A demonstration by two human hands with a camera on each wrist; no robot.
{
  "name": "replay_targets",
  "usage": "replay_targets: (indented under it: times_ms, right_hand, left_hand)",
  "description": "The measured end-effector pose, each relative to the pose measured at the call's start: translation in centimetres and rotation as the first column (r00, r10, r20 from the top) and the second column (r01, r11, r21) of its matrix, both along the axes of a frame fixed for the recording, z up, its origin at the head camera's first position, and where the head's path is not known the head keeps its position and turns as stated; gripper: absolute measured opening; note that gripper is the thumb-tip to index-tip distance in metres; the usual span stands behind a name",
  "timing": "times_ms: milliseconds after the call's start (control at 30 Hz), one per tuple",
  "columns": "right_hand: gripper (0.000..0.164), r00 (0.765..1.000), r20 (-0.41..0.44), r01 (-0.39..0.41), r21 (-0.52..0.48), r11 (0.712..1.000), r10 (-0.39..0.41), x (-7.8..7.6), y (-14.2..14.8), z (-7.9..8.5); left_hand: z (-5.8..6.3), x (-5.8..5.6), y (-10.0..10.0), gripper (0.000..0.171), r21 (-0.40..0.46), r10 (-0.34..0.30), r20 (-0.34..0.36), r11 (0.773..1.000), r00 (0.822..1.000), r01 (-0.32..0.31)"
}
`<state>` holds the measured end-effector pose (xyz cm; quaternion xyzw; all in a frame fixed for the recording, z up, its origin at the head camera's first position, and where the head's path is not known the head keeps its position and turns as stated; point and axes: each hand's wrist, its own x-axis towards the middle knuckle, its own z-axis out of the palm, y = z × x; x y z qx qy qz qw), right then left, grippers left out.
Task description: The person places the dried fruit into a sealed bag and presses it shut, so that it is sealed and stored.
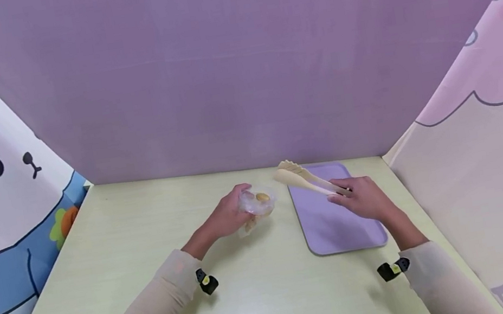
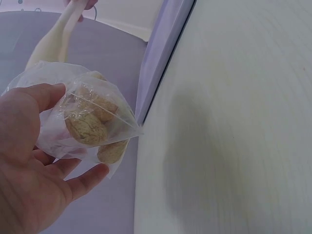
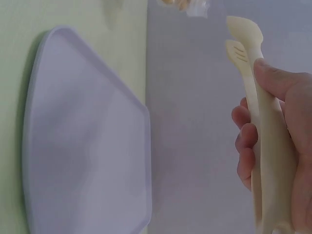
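My left hand (image 1: 231,215) holds up a clear plastic bag (image 2: 127,122) with its mouth facing up, fingers and thumb around its sides. Several brown, wrinkled, rounded pieces (image 2: 87,127) sit low in the bag, as the left wrist view shows. In my right hand (image 1: 365,198) is a pair of cream-coloured tongs (image 3: 275,161), gripped along both arms. One tip is a smooth spoon shape, the other is slotted. The tips point toward the bag and stand slightly apart, near its right side in the head view.
A light purple tray (image 1: 336,223) lies on the pale wooden table (image 1: 264,298), beneath the tongs and right hand. A purple backdrop (image 1: 238,71) rises behind the table, with cartoon-printed panels at both sides. Small black cameras (image 1: 207,281) are worn on the wrists.
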<state>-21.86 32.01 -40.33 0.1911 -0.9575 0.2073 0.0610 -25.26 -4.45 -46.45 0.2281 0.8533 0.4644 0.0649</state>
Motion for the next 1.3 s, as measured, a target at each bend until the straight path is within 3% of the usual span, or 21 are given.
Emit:
replay_targets:
  times_ms: [567,1133,1300]
  right_hand:
    - [0.050,0.986,-0.043,0.158,-0.010,0.987,-0.158,0.5,4.3,-2.6]
    - [0.054,0.952,-0.007,0.305,-0.001,0.952,-0.305,1.2,8.6,-5.2]
    - [0.059,0.929,0.014,0.371,0.004,0.929,-0.371,1.3,9.3,-6.0]
  left_hand:
    - [-0.1,-0.1,-0.1,0.071,-0.010,0.017,-0.015,1.000,1.000,-0.017]
    - [-0.2,0.0,-0.1,0.070,-0.007,0.018,0.000,1.000,1.000,-0.018]
    - [-0.1,0.0,-0.1,0.070,-0.012,0.017,-0.002,1.000,1.000,-0.017]
